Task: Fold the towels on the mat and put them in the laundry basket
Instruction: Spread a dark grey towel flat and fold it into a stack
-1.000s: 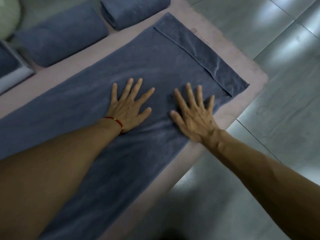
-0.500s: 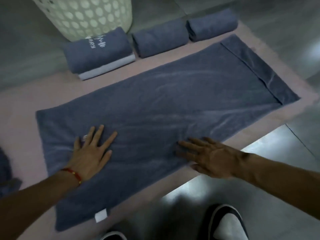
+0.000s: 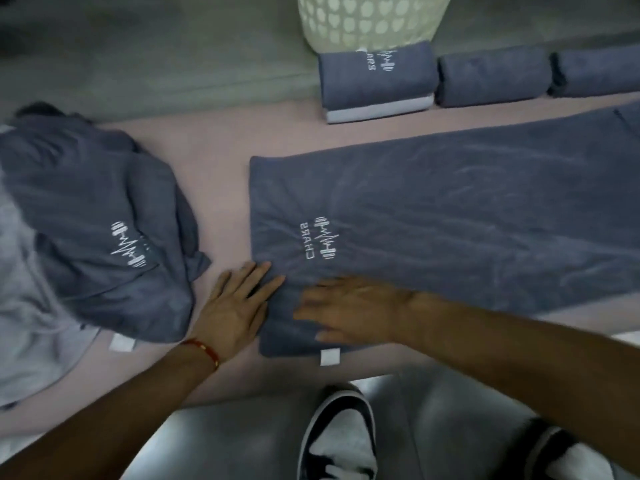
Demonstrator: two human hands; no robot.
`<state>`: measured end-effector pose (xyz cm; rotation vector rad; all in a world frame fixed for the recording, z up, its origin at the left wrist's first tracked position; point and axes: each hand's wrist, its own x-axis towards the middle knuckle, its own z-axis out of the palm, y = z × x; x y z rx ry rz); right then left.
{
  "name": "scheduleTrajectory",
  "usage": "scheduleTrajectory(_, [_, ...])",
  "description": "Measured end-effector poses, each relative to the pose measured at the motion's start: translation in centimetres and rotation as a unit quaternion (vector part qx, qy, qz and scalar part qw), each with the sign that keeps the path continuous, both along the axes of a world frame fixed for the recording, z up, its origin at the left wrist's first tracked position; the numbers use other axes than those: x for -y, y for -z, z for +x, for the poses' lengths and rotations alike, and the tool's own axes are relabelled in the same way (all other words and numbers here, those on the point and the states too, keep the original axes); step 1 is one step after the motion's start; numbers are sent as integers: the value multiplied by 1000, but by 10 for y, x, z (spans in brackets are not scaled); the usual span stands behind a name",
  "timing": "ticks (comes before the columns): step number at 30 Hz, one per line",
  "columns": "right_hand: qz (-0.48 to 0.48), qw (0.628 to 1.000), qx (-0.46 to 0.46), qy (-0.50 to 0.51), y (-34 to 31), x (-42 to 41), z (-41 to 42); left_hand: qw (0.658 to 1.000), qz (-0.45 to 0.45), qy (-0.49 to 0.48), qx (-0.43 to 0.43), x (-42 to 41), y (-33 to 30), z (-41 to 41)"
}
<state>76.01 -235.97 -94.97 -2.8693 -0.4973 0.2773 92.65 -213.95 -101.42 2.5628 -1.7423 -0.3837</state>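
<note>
We have the long slate-blue terry towel [image 3: 467, 216] spread flat on the pale pink mat [image 3: 221, 174], white logo embroidery face up near its left end. Left hand [image 3: 232, 310] lies flat at the towel's near-left corner, fingers [image 3: 258, 271] straight, palm mostly on the mat, fingertips touching the edge. Right hand [image 3: 349, 306] lies flat on the same end, fingers extended, nothing gripped; it's blurred, so detail is limited. Likely purpose: smoothing and squaring this end before the first fold. Three folded blue towel bundles [image 3: 375, 77] sit in a row at the mat's far edge, just in front of the cream perforated plastic laundry basket [image 3: 367, 22], probably staged for loading. A crumpled heap of blue and grey towels [image 3: 93, 237] waits at left, unfolded. Our black-and-white sneaker [image 3: 339, 441] is on the floor just off the mat.
</note>
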Motion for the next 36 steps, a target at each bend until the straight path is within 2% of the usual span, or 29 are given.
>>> scheduleTrajectory(1, [25,999,-9,19,4,-22,9,1000,10,4,4,-8,0,10])
scheduleTrajectory(5, [-6,996,-7,94,46,-99,23,999,33,37,-11,-22,-1,41])
scheduleTrajectory(8, [102,974,55,196,67,-108,15,996,15,77,-52,-13,-5,56])
scheduleTrajectory(10, [224,938,63,256,60,-104,13,993,22,89,-74,-2,-10,69])
scheduleTrajectory(13, [361,852,41,378,25,-75,8,993,45,89,-70,26,-19,95])
scheduleTrajectory(17, [417,760,35,498,-16,-12,5,995,62,78,-25,78,-39,126])
scheduleTrajectory(19, [435,727,51,528,-28,24,2,995,58,86,-10,108,-48,137])
scheduleTrajectory(21, [443,711,76,541,-40,57,-5,995,29,96,-3,130,-47,147])
scheduleTrajectory(23, [445,701,88,551,-50,86,-18,995,17,95,-6,146,-44,155])
scheduleTrajectory(26, [406,707,81,574,-60,129,-43,999,13,30,6,175,-53,160])
scheduleTrajectory(31, [174,777,44,604,-73,210,-103,998,-37,38,-21,258,-104,154])
scheduleTrajectory(34, [88,786,4,612,-93,261,-148,993,-80,81,-42,336,-143,126])
scheduleTrajectory(36, [66,786,-27,613,-109,295,-182,988,-94,85,-84,401,-168,96])
